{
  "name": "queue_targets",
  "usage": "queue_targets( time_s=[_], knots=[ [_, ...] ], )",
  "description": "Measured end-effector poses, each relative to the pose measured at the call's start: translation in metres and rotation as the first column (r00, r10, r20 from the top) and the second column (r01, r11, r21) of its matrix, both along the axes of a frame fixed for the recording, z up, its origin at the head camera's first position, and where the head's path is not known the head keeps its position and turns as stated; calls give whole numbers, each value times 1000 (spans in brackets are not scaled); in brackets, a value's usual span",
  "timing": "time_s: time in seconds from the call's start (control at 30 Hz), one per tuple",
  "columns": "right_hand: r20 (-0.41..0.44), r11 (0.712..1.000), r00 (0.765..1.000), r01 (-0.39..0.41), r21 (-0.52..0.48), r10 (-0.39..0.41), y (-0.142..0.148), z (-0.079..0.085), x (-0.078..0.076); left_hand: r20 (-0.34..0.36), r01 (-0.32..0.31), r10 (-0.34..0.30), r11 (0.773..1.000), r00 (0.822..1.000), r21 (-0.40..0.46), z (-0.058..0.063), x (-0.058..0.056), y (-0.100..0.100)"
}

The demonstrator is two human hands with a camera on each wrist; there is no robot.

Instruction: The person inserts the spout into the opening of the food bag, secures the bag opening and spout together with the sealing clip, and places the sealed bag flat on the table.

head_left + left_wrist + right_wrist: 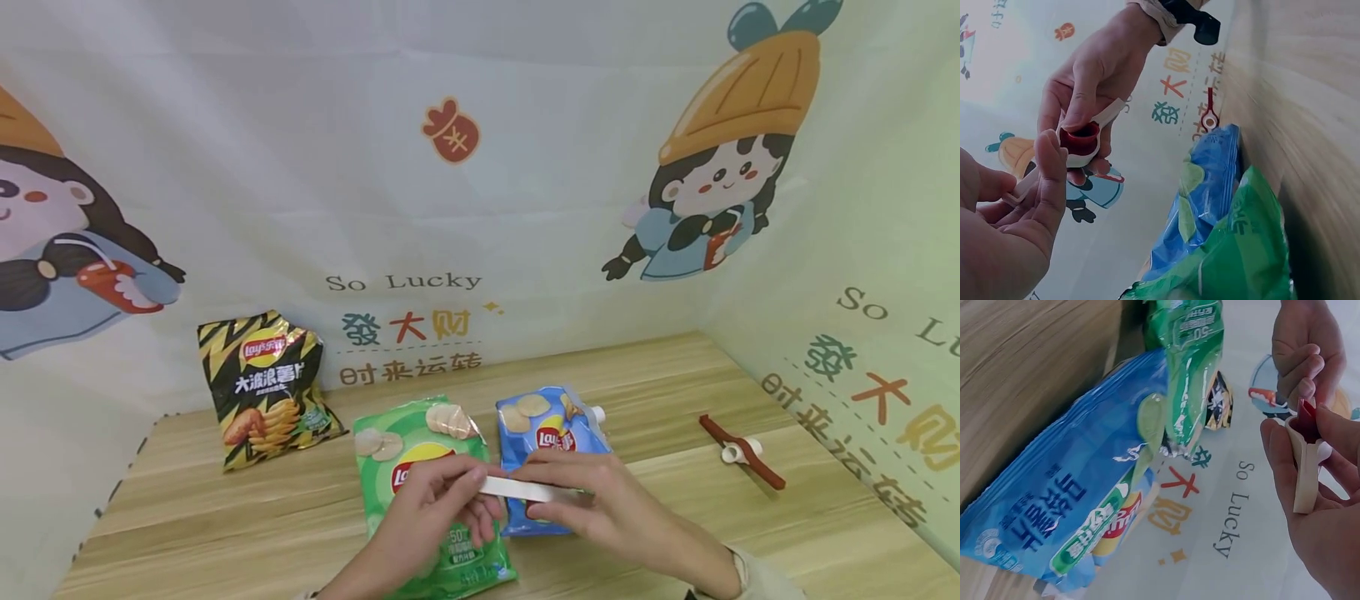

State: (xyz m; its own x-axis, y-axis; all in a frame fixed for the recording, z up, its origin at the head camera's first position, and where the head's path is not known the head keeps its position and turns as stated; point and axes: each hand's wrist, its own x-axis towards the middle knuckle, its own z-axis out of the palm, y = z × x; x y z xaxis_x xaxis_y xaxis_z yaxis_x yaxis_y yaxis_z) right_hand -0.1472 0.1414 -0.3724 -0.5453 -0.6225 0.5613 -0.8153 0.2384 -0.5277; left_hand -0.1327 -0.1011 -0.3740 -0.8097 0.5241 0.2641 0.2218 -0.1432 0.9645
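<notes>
A white bag-sealing clip (517,489) with a red round spout (1082,139) is held between both hands, above the chip bags. My left hand (438,508) pinches one end of its bar. At the other end my right hand (600,496) grips the bar, its thumb against the red spout in the left wrist view. Below the hands lie a green Lay's bag (382,462) and a blue Lay's bag (517,437), both partly covered by the hands in the head view. A white cap (597,414) shows at the blue bag's far right edge.
A black and yellow Lay's bag (262,383) leans against the printed cloth backdrop at the back left. On the right of the wooden table (645,408) lies a dark red clip (765,475) with a white spout (738,452). Cloth also walls the right side.
</notes>
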Motion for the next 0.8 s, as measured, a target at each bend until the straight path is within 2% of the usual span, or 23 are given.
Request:
queue_targets(
  time_s=[0.17,0.3,0.37,0.53,0.7,0.8],
  knots=[
    [11,1000,1000,-10,-20,10,-5,4,2,5,66,-66,994,998,87,-2,-2,-7],
    [46,999,998,-29,-25,30,-8,7,2,-9,77,-76,991,997,107,-3,-4,-11],
    [79,999,996,-48,-20,49,-8,10,2,-36,60,-57,995,998,82,-3,-3,-11],
    [141,997,987,-77,14,74,-6,19,3,-118,-27,26,1000,993,-6,1,3,-11],
    [167,998,986,-4,69,-8,-1,24,6,-191,-85,70,994,979,-72,6,10,-15],
    [150,997,988,13,71,-24,0,25,7,-174,-87,66,989,983,-116,9,14,-18]
  ],
)
